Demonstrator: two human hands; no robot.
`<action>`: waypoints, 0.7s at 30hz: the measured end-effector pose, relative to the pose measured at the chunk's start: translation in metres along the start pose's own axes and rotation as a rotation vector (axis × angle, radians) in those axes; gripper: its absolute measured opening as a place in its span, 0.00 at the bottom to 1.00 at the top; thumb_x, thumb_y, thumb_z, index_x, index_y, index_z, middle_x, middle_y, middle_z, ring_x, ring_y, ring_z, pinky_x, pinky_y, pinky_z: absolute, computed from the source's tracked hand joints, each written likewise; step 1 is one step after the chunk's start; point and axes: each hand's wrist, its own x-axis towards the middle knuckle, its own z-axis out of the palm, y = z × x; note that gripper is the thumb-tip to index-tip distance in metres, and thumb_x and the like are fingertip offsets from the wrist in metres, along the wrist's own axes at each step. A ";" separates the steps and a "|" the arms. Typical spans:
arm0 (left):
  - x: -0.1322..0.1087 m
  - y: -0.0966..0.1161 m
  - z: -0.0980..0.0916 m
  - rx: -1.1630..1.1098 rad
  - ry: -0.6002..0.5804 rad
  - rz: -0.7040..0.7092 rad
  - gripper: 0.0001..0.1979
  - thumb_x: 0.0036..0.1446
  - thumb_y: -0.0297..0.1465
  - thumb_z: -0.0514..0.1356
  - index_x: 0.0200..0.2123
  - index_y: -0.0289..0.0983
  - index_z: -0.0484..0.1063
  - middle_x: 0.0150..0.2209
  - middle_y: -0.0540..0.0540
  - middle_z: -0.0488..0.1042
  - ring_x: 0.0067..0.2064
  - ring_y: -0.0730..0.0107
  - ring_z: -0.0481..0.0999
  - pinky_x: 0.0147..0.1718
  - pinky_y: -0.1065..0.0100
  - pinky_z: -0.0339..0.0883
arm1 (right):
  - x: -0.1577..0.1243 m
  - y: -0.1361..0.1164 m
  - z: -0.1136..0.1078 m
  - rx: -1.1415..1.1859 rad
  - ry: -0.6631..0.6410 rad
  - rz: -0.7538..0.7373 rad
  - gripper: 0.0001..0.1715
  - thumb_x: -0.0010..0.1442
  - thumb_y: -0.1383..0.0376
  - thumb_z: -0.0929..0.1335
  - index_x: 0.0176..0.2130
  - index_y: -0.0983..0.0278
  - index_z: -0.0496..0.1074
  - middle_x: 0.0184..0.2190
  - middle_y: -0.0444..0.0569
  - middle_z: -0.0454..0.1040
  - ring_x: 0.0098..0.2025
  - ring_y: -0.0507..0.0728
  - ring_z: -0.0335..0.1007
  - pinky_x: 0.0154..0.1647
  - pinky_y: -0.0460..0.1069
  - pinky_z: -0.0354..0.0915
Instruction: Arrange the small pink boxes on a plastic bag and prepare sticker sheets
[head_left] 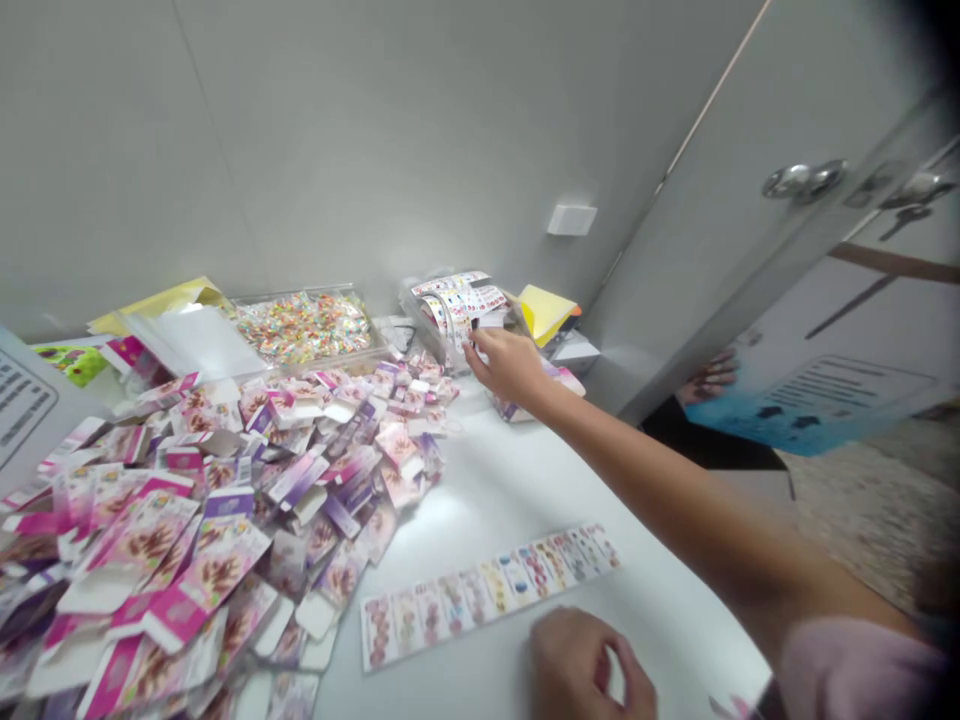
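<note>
My right hand (504, 362) reaches forward to a clear plastic bin (517, 318) by the wall. Its fingers pinch the edge of a nail sticker sheet (457, 318) at the bin's front; the fingertips are partly hidden. Other printed sticker sheets (472, 283) lie loosely in that bin. At the bottom edge, my left hand (574, 660) rests low over the table, blurred, its fingers curled with a gap beside the thumb. I see nothing held in it. Just beyond it, a long strip of colourful nail stickers (491, 595) lies flat on the white table (480, 480).
A big heap of small pink and purple cartons (225, 520) covers the left side. Behind it stands a clear tray (360, 345) of small colourful packets. Yellow envelopes (549, 312) lie right of the bin. A grey door with a handle (802, 180) stands at right.
</note>
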 end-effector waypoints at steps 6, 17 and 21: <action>0.011 0.037 -0.040 0.328 0.495 0.286 0.19 0.65 0.35 0.45 0.20 0.41 0.52 0.18 0.52 0.57 0.22 0.71 0.62 0.23 0.68 0.56 | -0.234 -0.005 0.019 0.243 -0.199 -0.183 0.30 0.68 0.51 0.59 0.60 0.68 0.66 0.60 0.62 0.68 0.60 0.66 0.64 0.58 0.59 0.61; -0.094 0.040 -0.117 1.147 -0.118 0.103 0.47 0.46 0.56 0.63 0.64 0.36 0.58 0.66 0.31 0.58 0.66 0.41 0.56 0.64 0.38 0.40 | -0.363 -0.028 -0.007 0.331 -0.408 -0.258 0.57 0.58 0.35 0.61 0.71 0.65 0.45 0.71 0.60 0.46 0.72 0.70 0.38 0.68 0.70 0.37; -0.135 0.027 -0.108 1.274 -0.095 0.138 0.47 0.54 0.58 0.54 0.68 0.35 0.51 0.69 0.33 0.53 0.69 0.45 0.51 0.66 0.40 0.36 | -0.391 -0.039 -0.010 0.304 -0.343 -0.285 0.55 0.60 0.36 0.60 0.70 0.68 0.48 0.70 0.63 0.49 0.71 0.72 0.40 0.68 0.71 0.35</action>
